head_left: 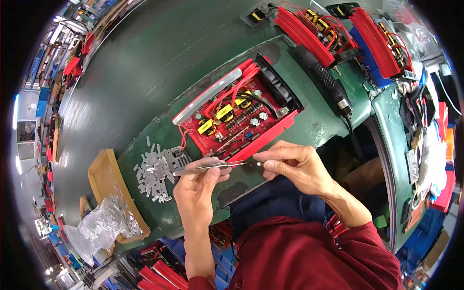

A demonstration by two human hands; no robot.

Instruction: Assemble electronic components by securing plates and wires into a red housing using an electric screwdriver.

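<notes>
My left hand [195, 193] is closed around a pair of metal tweezers [195, 170], whose tips point right. Close to those tips, my right hand [302, 166] pinches a tiny whitish piece [260, 163] between thumb and forefinger; its exact kind is too small to make out. Just beyond both hands lies an opened red-cased electronic unit [270, 137], with yellow-wrapped transformers, red wires and a black end panel. A loose pile of small grey-white blocks [153, 174] spreads over the green bench to the left of my left hand.
A black corded electric screwdriver [325, 79] rests right of the unit. More red-cased units [309, 36] stand at the far right. On the left is a cardboard tray [104, 186] with a clear plastic bag [104, 223]. An opening in the bench [379, 159] lies beyond my right arm.
</notes>
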